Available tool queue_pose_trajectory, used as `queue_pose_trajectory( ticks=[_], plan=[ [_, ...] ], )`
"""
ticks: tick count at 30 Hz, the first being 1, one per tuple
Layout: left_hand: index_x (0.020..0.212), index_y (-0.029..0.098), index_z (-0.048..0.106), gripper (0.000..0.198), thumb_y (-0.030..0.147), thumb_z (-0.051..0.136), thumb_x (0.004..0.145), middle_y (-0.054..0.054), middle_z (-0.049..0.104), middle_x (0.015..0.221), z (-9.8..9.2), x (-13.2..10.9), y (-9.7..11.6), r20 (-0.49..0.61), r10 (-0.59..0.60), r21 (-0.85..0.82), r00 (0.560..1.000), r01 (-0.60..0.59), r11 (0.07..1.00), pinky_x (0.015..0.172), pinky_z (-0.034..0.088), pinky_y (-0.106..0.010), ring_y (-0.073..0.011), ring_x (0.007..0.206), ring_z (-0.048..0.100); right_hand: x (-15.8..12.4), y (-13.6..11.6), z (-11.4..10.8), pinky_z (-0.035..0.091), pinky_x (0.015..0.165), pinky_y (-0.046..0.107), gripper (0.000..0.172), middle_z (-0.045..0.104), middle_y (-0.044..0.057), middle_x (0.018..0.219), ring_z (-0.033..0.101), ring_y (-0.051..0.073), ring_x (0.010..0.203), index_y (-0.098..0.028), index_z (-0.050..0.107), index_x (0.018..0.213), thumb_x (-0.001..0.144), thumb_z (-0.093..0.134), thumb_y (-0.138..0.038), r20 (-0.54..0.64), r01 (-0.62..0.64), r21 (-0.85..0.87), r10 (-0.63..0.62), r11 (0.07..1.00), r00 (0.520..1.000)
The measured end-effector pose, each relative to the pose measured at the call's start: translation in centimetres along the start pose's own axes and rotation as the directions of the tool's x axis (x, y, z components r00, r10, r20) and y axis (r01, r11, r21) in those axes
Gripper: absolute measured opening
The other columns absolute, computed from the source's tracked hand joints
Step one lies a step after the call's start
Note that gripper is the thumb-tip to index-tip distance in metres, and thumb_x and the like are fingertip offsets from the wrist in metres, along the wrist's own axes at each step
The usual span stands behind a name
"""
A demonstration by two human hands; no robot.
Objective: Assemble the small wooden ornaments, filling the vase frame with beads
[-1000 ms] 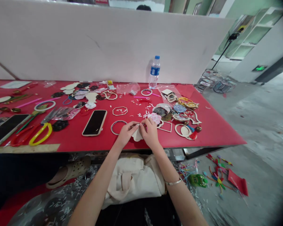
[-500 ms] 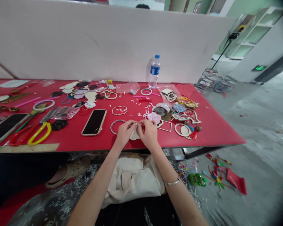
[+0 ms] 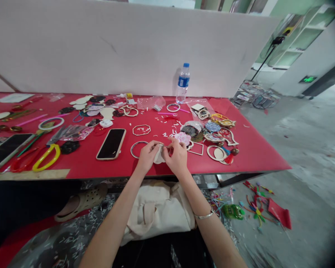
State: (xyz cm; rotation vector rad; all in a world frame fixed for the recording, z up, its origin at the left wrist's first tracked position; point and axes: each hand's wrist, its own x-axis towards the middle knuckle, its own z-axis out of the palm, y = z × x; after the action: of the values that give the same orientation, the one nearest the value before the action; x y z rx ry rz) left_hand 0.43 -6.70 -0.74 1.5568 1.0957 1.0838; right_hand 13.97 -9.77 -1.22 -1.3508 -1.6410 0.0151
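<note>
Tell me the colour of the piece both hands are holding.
The piece is plain pale cream; head view.

Water bottle (image 3: pixel 183 83), black phone (image 3: pixel 111 143) — on red table (image 3: pixel 254 156)

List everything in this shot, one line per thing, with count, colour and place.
table: 1, red, across the view
partition: 1, white, behind the table
water bottle: 1, clear with blue cap, back edge of table
cut-out: 1, cream, near front edge
ring: 1, silver, left of the cut-out
phones: 2, black screens, one left of the ring, one at far left
craft pieces: many, mixed colours, scattered on the table
bag: 1, cream, on the lap
sandal: 1, beige, under the table
bracelet: 1, silver, right wrist
left hand: 1, bare, holds the cut-out
right hand: 1, bare, pinches its top edge
</note>
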Motion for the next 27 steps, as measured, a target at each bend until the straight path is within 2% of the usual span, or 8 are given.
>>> queue_pose_trajectory(
  ticks=[2,4,7,11,17,22,27],
  plan=[
    [0.094,0.017,0.066,0.026,0.038,0.053,0.084,-0.004,0.069,0.087,-0.02,0.06,-0.26,-0.002,0.002,0.000,1.000,-0.002,1.000,0.067,0.046,-0.025,-0.0168,0.076,0.061,0.06,0.09,0.02,0.035,0.084,0.034,0.021,0.066,-0.001,0.073,0.059,0.016,0.069,-0.019,0.055,0.107,0.088,0.052,-0.027,0.007,-0.017,-0.007,0.017,1.000,1.000],
    [0.095,0.017,0.066,0.027,0.038,0.053,0.084,-0.004,0.069,0.087,-0.03,0.12,-0.43,-0.001,-0.001,-0.004,1.000,0.001,1.000,0.066,0.045,-0.024,-0.0166,0.075,0.061,0.11,0.11,0.03,0.034,0.084,0.034,0.011,0.067,0.000,0.076,0.060,0.016,0.074,-0.021,0.058,0.094,0.088,0.052,-0.028,0.019,-0.012,-0.031,0.013,0.999,1.000],
    [0.094,0.017,0.067,0.027,0.038,0.053,0.084,-0.003,0.069,0.086,0.00,0.15,-0.41,0.008,0.003,0.003,1.000,-0.003,1.000,0.066,0.045,-0.024,-0.0166,0.075,0.060,0.17,0.06,0.01,0.032,0.083,0.034,0.012,0.067,0.001,0.077,0.059,0.016,0.075,-0.021,0.057,0.081,0.090,0.052,-0.029,0.021,-0.020,-0.051,0.021,0.999,1.000],
    [0.094,0.017,0.067,0.027,0.038,0.053,0.085,-0.004,0.069,0.086,0.06,-0.02,-0.08,0.017,0.013,0.019,1.000,-0.013,1.000,0.065,0.045,-0.024,-0.0167,0.075,0.060,0.20,0.02,-0.05,0.032,0.078,0.033,0.015,0.064,0.001,0.077,0.056,0.016,0.071,-0.021,0.057,0.080,0.091,0.052,-0.030,0.011,-0.034,-0.064,0.035,0.997,0.999],
    [0.095,0.017,0.068,0.028,0.037,0.051,0.086,-0.004,0.068,0.082,0.06,-0.33,0.40,0.011,0.020,0.068,1.000,-0.020,0.997,0.065,0.044,-0.025,-0.0172,0.075,0.060,0.31,0.11,-0.18,0.033,0.081,0.035,0.010,0.061,0.004,0.087,0.055,0.019,0.085,-0.022,0.058,0.082,0.088,0.055,-0.029,0.004,-0.033,-0.092,0.033,0.995,0.999],
    [0.091,0.017,0.067,0.027,0.038,0.051,0.085,-0.004,0.067,0.083,0.02,-0.32,0.31,0.004,0.012,0.071,1.000,-0.013,0.997,0.066,0.044,-0.025,-0.0177,0.075,0.060,0.34,0.14,-0.17,0.032,0.084,0.036,0.009,0.060,0.004,0.089,0.055,0.020,0.089,-0.021,0.058,0.083,0.088,0.056,-0.028,0.029,-0.028,-0.123,0.032,0.992,0.999],
    [0.080,0.017,0.063,0.023,0.037,0.052,0.083,-0.001,0.063,0.073,-0.03,-0.25,0.23,-0.026,-0.014,0.049,1.000,0.015,0.999,0.061,0.040,-0.024,-0.0157,0.067,0.055,0.29,0.04,-0.27,0.031,0.086,0.035,0.011,0.060,0.003,0.088,0.055,0.019,0.088,-0.022,0.059,0.083,0.089,0.055,-0.029,0.098,-0.014,-0.101,0.024,0.995,0.995]
  ],
)
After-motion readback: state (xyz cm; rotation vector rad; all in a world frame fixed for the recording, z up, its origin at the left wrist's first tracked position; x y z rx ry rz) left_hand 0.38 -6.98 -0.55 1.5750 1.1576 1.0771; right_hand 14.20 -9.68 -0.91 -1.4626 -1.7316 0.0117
